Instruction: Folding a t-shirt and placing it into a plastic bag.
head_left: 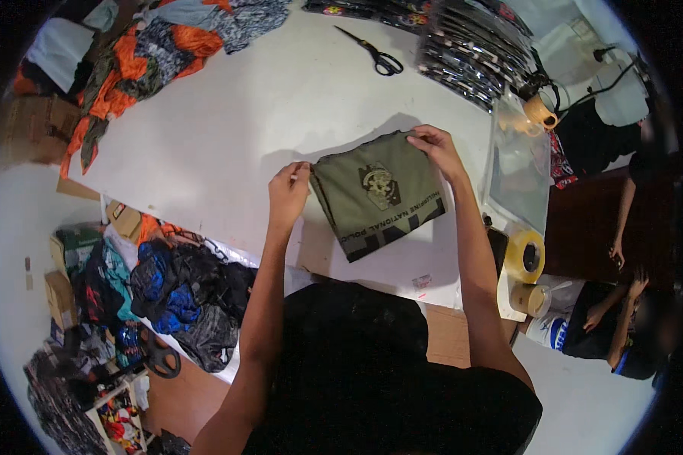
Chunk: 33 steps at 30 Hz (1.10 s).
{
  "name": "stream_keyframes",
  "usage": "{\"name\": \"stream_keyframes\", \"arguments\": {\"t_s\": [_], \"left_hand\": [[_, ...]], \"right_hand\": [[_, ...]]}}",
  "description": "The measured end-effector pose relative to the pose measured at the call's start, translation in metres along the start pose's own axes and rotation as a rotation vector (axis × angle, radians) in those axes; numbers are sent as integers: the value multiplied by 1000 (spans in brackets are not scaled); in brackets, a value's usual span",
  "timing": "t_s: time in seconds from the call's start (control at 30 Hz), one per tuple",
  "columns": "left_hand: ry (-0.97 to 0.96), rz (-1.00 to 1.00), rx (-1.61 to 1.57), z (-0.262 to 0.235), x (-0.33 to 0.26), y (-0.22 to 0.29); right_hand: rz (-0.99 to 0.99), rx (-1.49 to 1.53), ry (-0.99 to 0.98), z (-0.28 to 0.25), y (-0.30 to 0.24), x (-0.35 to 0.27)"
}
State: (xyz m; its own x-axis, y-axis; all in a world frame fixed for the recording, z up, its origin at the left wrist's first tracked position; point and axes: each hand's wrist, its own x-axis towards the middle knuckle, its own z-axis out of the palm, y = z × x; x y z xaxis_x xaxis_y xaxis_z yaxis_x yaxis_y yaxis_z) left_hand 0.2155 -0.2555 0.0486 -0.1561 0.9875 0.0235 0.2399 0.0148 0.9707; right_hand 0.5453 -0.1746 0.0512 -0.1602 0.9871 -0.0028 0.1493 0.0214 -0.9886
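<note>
A folded olive-green shirt (341,189) with a dark printed emblem and lettering hangs tilted between my hands, just above the white table (205,114). My left hand (289,193) pinches its upper left corner. At the upper right corner, my right hand (437,150) grips the folded edge between thumb and fingers. The shirt's lower edge points toward me, and its shadow falls on the tabletop around it.
Black-handled scissors (381,59) lie at the far side, near stacked bagged garments (474,57). Along the right edge are a clear plastic sheet (517,178), tape roll (525,256) and cup (530,299). Cloth scraps (148,57) and dark clothes (197,292) pile up left. Other people sit at right.
</note>
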Motion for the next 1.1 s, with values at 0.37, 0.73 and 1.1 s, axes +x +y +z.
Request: {"name": "stream_keyframes", "arguments": {"t_s": [0.37, 0.73, 1.1], "left_hand": [[4, -133, -108, 8, -3, -2], [43, -87, 203, -1, 12, 10], [-193, -177, 204, -10, 35, 4]], "right_hand": [[23, -78, -46, 21, 13, 12], [-111, -243, -20, 17, 17, 31], [-3, -394, -370, 10, 1, 56]]}}
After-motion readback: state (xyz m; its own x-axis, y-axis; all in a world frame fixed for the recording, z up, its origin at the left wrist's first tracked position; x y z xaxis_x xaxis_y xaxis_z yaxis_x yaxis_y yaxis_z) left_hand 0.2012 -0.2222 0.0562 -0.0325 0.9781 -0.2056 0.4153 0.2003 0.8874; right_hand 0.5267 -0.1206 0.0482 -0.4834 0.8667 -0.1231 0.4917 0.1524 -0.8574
